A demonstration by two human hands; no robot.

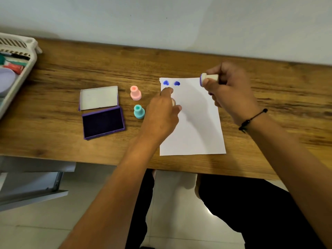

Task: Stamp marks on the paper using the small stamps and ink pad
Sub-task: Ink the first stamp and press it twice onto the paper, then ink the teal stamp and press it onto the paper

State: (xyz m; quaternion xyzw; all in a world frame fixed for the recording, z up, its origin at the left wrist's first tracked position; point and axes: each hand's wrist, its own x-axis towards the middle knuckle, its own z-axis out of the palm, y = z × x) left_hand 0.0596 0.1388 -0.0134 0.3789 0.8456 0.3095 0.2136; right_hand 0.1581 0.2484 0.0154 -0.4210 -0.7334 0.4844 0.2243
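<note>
Two blue marks [171, 83] are already sitting at the far left corner of the paper [195, 126], side by side. From the head view, the right hand [231, 92] is pinching a cream stamp [209, 79] by its barrel, held sideways in the air over the paper's far right corner, inked face pointing left. The stamp is looking light, hard and a bit slick, so best taken at the narrow neck with fingertips. The left hand [161, 114] is pressing fingers on the paper's left edge, pinning the thin sheet, which is looking floppy and likely to slide; it seems to be curling round something small and pale, but that is too blurred to tell.

A pink stamp [135, 93] and a teal stamp [138, 111] are standing upright just left of the paper, near the left hand's knuckles, easy to knock over. The ink pad [103, 123] is lying open further left, lid [98, 97] flipped to the far side. Reaching it from the right means crossing over the left arm and both stamps. A white basket [18, 56] is sitting at the far left table [71, 69] edge, well apart.
</note>
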